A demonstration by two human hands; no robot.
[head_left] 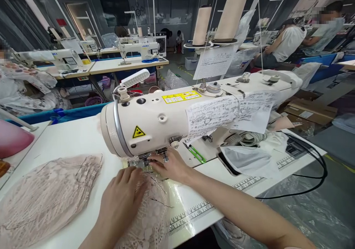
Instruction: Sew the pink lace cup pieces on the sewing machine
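At the left edge, a person in a spotted shirt sits behind the table, and lower down a smooth pink object is cut off by the frame. In the lower left, a pile of pale pink lace lies on the white table, with dark lines running across it.

Right of the pile, at the lower centre, the left hand rests on a lace piece, its fingers bent and close together; whether they pinch the cloth, I cannot tell. This lace piece runs from the bottom of the frame up to the needle area of the white sewing machine, which stretches from the centre towards the upper right.

The right hand is just beside the left, its fingertips reaching under the machine's head among small metal parts. Thumb and fingers stand slightly apart; what they grip, if anything, is hidden.

Further right, green-handled snips lie under the machine's arm, and sheets of written paper hang on its side. Above stand a small thread cone and a larger cone. At centre right lies a coil of cord.
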